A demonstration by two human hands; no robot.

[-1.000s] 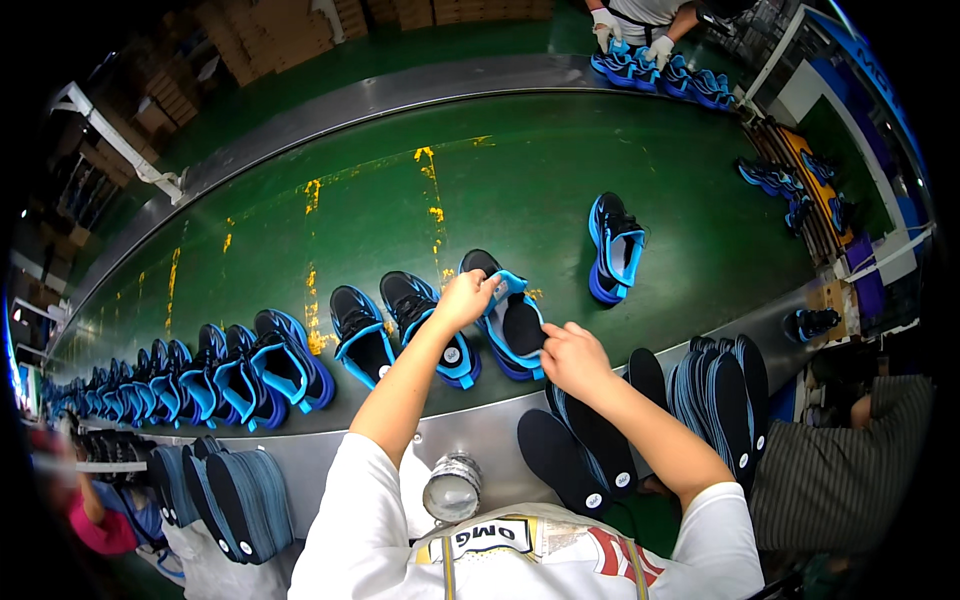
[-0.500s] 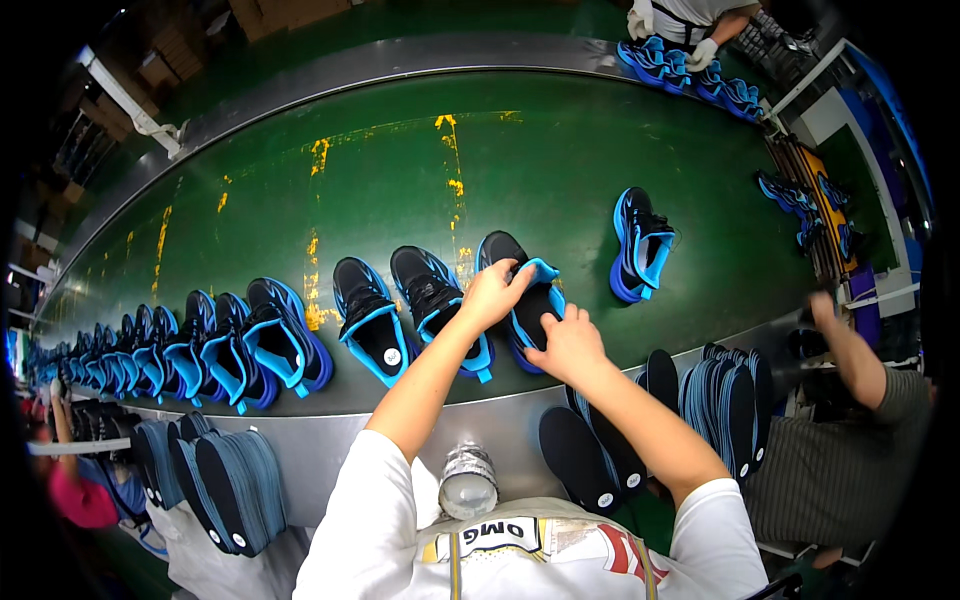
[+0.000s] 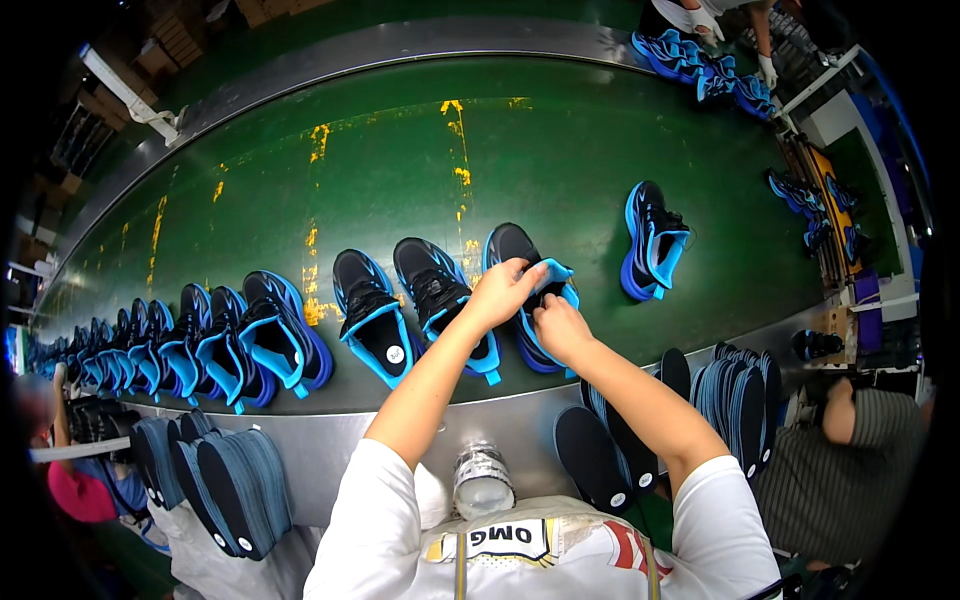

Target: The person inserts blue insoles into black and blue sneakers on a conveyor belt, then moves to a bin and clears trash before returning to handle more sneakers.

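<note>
A black and blue sneaker (image 3: 512, 245) stands on the green work surface in front of me, toe pointing away. My left hand (image 3: 503, 295) pinches the light-blue tongue at its opening. The fingers of my right hand (image 3: 562, 325) are curled, their tips down in the shoe's mouth, so what they touch inside is hidden. Just left of it is a matching sneaker (image 3: 430, 280), partly covered by my left forearm. Another sneaker (image 3: 365, 290), farther left, shows an insole with a round white sticker. A single sneaker (image 3: 650, 240) stands apart on the right.
A long row of sneakers (image 3: 265, 330) runs left along the near edge. Stacks of insoles (image 3: 245, 490) hang at the left, with more insoles (image 3: 735, 400) at the right. A clear jar (image 3: 484, 485) stands before my chest. Gloved hands (image 3: 705, 25) of another person are near shoes at the far right.
My right hand has moved up from the heel end into the shoe's opening, and the black insole seen there is now mostly hidden. My left hand stays at the tongue.
</note>
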